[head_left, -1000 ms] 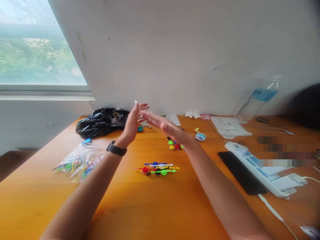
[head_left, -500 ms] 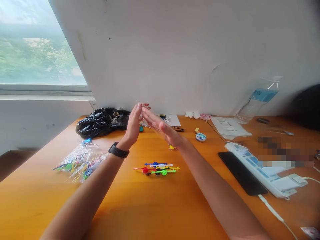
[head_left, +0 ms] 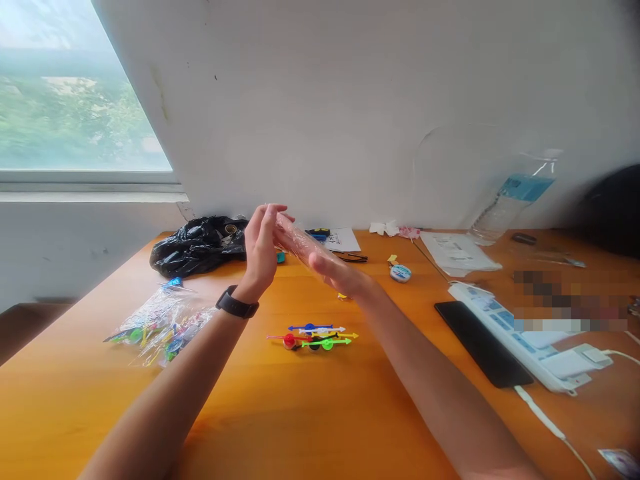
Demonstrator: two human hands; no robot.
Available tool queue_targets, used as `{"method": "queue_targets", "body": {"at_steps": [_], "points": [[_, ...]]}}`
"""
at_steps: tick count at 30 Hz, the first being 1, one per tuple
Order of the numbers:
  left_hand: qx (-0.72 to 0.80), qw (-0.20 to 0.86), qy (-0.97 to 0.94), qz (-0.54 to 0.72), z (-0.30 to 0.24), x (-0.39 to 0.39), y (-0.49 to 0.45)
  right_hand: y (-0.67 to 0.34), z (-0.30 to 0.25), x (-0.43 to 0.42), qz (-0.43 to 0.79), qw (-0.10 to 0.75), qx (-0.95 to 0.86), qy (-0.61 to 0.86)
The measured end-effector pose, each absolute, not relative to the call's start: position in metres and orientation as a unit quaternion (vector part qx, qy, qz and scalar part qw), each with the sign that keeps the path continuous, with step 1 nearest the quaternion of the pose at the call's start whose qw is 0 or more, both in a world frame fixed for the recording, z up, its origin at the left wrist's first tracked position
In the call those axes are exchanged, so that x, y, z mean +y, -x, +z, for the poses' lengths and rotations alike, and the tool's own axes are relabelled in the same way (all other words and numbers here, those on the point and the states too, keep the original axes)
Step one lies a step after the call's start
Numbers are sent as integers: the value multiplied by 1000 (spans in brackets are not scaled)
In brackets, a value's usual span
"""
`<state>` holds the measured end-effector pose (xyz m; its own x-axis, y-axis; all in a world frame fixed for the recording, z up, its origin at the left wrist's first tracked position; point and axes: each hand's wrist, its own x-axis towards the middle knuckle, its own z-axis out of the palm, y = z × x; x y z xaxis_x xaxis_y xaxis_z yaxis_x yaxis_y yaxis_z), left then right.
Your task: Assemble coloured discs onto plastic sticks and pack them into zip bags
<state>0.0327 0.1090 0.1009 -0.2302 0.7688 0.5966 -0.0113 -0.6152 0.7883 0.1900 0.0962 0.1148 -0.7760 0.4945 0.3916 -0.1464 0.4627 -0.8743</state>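
Note:
Above the middle of the table, my left hand (head_left: 261,247) and my right hand (head_left: 323,257) meet at the fingertips. A clear plastic bag (head_left: 296,240) is caught between them and lies along my right palm and fingers. The fingers of my right hand are straight and close together; those of my left bend at the tips over the bag's upper end. Below, several plastic spinning tops with arrow-shaped arms (head_left: 327,343) sit grouped on the table, in red, blue, white, yellow, black and green. A yellow piece (head_left: 343,296) is partly hidden behind my right wrist.
Clear bags of colourful pieces (head_left: 165,327) lie at left, a black plastic bag (head_left: 200,247) behind them. At right are a phone (head_left: 483,343), a power strip (head_left: 515,333) with cables, a water bottle (head_left: 515,197) and a round white-blue container (head_left: 401,273). Papers lie by the wall.
My left hand has slid slightly left and its fingers have bent more. My right hand has shifted a little left too, and more of the clear bag shows along its palm. The tops stay put.

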Motion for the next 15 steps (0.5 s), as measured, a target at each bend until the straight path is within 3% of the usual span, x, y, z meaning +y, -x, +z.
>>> {"method": "queue_targets", "body": {"at_steps": [5, 11, 15], "points": [[354, 298, -540, 703, 106, 109, -30, -187, 116, 95, 515, 340, -784, 74], [320, 579, -417, 623, 117, 102, -33, -193, 118, 88, 427, 339, -812, 208], [274, 663, -369, 591, 119, 97, -39, -195, 117, 84, 353, 303, -841, 276]]}}
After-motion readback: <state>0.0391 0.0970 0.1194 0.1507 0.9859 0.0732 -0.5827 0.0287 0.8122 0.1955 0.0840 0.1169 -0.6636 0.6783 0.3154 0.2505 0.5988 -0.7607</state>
